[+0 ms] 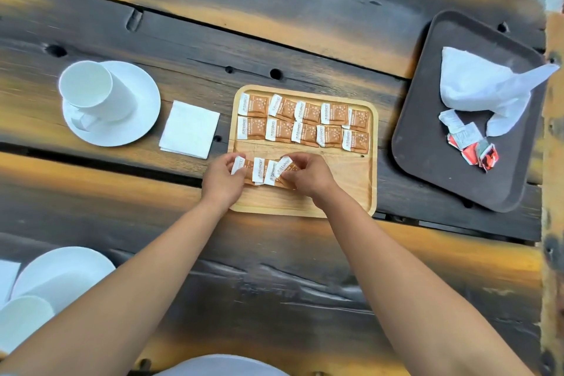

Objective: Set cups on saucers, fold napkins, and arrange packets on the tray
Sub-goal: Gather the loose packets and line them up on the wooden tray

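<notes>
Head view, looking down on a dark plank table (274,24) with orange-worn patches.

Centre of frame: a light wooden tray (348,192). Its upper half carries two rows of orange-and-white packets (305,123), five per row, lying flat and close together, some edges overlapping. Across its lower half runs a third, shorter group of packets (265,171), overlapping one another and skewed.

Left hand (222,180): over the tray's lower left edge, thumb and fingertips pinched on the white end of the leftmost packet of the lower group. Grip nearly closed, on that packet only.

Right hand (308,174): just right of the lower group, fingers curled and pinched on the packet at the group's right end, which is tilted. Grip narrow, closed on the packet.

Left of the tray: a folded white napkin (189,133), square, flat on the table, near the tray but apart from it. Further left: a white cup (91,87) standing on a white saucer (137,119).

Lower left corner: a second cup (24,317) and saucer (64,272), partly cut off by the frame; whether this cup rests on its saucer cannot be determined.

Right of frame: a dark brown tray (427,168) holding a crumpled white paper bag (482,85) and a few red-and-white packets (476,149) below the bag.
</notes>
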